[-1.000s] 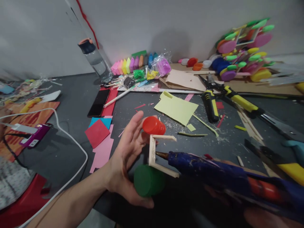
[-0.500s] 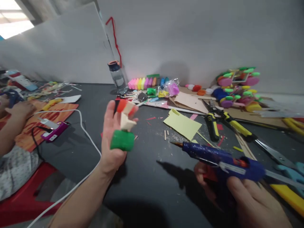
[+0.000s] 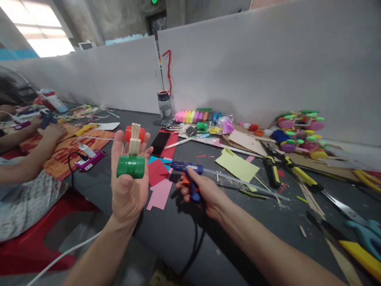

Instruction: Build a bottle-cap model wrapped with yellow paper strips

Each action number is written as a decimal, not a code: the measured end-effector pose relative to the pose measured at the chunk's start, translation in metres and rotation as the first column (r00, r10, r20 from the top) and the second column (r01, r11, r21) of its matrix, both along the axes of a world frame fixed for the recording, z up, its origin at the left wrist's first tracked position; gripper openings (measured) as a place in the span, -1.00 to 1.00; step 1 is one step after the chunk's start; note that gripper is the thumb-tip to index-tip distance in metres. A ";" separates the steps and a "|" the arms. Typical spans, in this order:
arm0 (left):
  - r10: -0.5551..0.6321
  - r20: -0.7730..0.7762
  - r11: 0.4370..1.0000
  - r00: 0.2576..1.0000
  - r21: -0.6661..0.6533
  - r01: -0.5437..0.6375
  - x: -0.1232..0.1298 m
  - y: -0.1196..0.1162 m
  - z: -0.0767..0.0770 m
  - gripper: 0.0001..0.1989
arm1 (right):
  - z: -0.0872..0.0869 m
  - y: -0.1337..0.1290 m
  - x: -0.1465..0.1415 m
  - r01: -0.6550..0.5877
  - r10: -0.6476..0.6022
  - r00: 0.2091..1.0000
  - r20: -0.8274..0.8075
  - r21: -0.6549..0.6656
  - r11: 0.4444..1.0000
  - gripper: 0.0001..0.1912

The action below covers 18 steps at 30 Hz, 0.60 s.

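My left hand (image 3: 129, 198), palm up with the fingers raised, holds a small craft model. The model has a green cylinder (image 3: 131, 167) near my thumb, a bundle of pale wooden sticks (image 3: 135, 146) in the middle and a red cylinder (image 3: 129, 133) behind. My right hand (image 3: 205, 188) grips a blue hot glue gun (image 3: 186, 167), its fingers round the handle by the orange trigger. A clear glue stick (image 3: 235, 177) juts from the gun's back. The nozzle points left, towards the model but apart from it. Pink paper (image 3: 162, 194) and red paper (image 3: 157, 172) lie beneath.
A water bottle (image 3: 164, 109) and a dark phone (image 3: 160, 142) stand and lie farther back. Pliers (image 3: 271, 171), scissors (image 3: 342, 204) and a yellow sheet (image 3: 237, 163) are at right. Colourful clay pieces line the partition. At left a co-worker's hands (image 3: 53, 133) are near a purple power strip (image 3: 91, 161).
The glue gun has moved left and away from me, closer to the model. My left hand has shifted left and turned the model more upright. The camera view has risen and swung left.
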<state>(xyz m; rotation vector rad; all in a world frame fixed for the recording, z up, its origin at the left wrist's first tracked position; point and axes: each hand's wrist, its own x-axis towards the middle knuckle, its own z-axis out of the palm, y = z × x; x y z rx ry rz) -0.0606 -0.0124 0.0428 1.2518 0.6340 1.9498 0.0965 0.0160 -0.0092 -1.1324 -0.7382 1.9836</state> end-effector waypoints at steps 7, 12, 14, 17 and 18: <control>-0.071 -0.004 0.991 0.997 -0.118 0.070 0.008 -0.017 -0.004 -0.34 | -0.010 0.016 -0.048 -0.228 0.213 0.959 0.187 0.063 0.972 -0.68; -0.146 -0.034 0.957 0.989 -0.257 0.132 0.023 -0.021 -0.003 -0.19 | -0.001 -0.001 0.004 -0.332 0.149 0.851 0.504 0.295 0.896 -0.77; -0.189 -0.032 0.942 0.981 -0.286 0.172 0.031 -0.021 -0.005 -0.11 | 0.005 -0.016 0.042 -0.353 -0.002 0.763 0.647 0.420 0.836 -0.80; -0.278 -0.057 0.936 0.959 -0.241 0.257 0.048 -0.017 -0.013 -0.03 | 0.010 -0.038 0.105 -0.391 -0.281 0.566 0.775 0.553 0.736 -0.87; -0.325 -0.063 0.927 0.943 -0.218 0.305 0.055 -0.015 -0.016 -0.03 | 0.010 -0.042 0.124 -0.414 -0.349 0.495 0.796 0.569 0.710 -0.84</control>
